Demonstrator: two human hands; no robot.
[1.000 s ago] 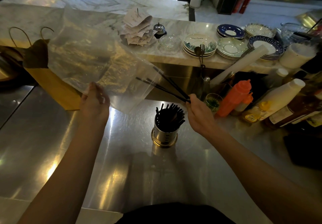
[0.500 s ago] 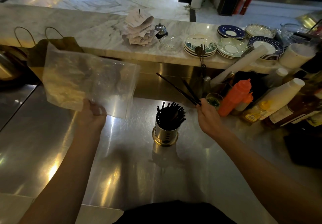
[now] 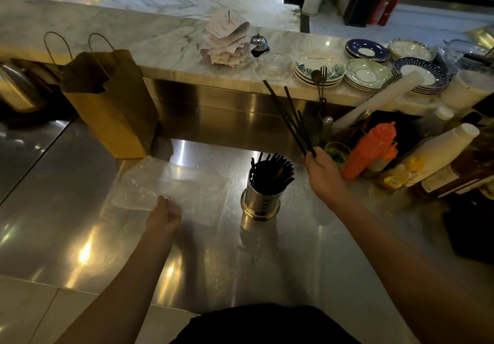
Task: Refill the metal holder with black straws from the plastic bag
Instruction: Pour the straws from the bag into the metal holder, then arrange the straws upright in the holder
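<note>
Steel worktop (image 3: pixel 80 210). Plastic bag (image 3: pixel 171 186) flat at 9 o'clock of metal holder (image 3: pixel 263 196), left hand (image 3: pixel 164 214) on its edge — grip unclear; right hand (image 3: pixel 324 175), 2 o'clock, pinches black straws (image 3: pixel 297 140): splayed tips may snag the crowded holder.

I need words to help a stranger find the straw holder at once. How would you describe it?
Look at the steel worktop below the marble counter. Near its middle, between the left hand and right hand, stands the holder. It alone is a shiny slotted cylinder full of black straws.
</note>
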